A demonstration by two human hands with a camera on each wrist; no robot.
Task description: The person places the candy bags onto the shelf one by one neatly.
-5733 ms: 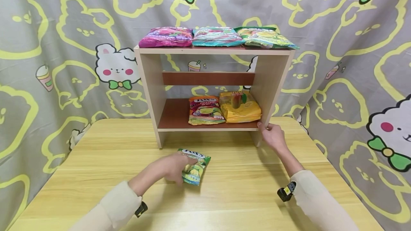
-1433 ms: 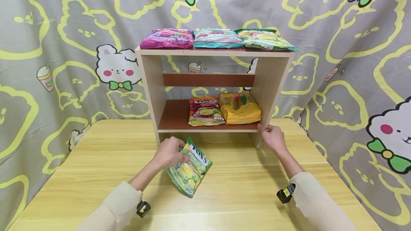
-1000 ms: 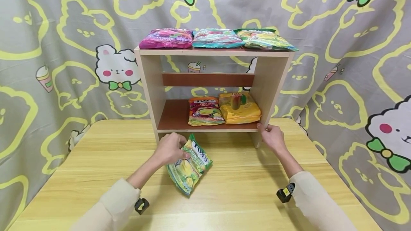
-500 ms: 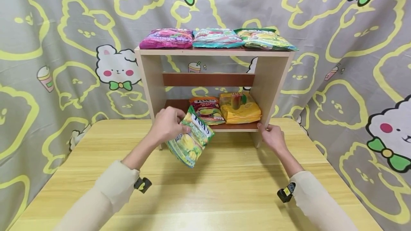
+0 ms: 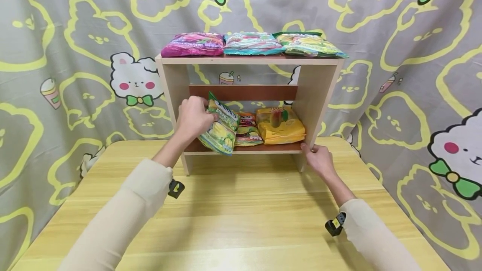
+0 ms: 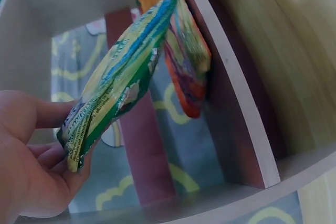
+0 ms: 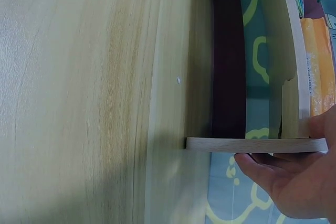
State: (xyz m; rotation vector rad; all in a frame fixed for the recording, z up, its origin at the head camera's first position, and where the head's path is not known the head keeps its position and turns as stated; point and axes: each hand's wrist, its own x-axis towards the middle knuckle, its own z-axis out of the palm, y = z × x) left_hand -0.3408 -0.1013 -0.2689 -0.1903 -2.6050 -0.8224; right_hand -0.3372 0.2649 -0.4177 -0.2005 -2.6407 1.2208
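My left hand (image 5: 193, 117) pinches a green Fox's candy bag (image 5: 223, 131) by its upper left edge. The bag hangs tilted at the left part of the lower shelf, over its front edge. It partly covers the red-orange Fox's candy bag (image 5: 248, 131); a yellow candy bag (image 5: 281, 126) lies right of that. In the left wrist view, thumb and fingers hold one end of the green bag (image 6: 118, 77). My right hand (image 5: 319, 160) grips the wooden shelf unit's right side panel (image 5: 320, 103) at lower-shelf height; in the right wrist view, fingers curl behind that panel (image 7: 252, 145).
On the top board lie a purple candy bag (image 5: 193, 45), a turquoise candy bag (image 5: 253, 44) and a green-yellow candy bag (image 5: 308, 44). The shelf unit stands on a wooden table (image 5: 244, 221). A patterned grey curtain (image 5: 90, 37) hangs behind and at both sides.
My left hand has picked up the green candy bag from the table and raised it to the lower shelf. The right hand has kept its grip on the shelf's side panel.
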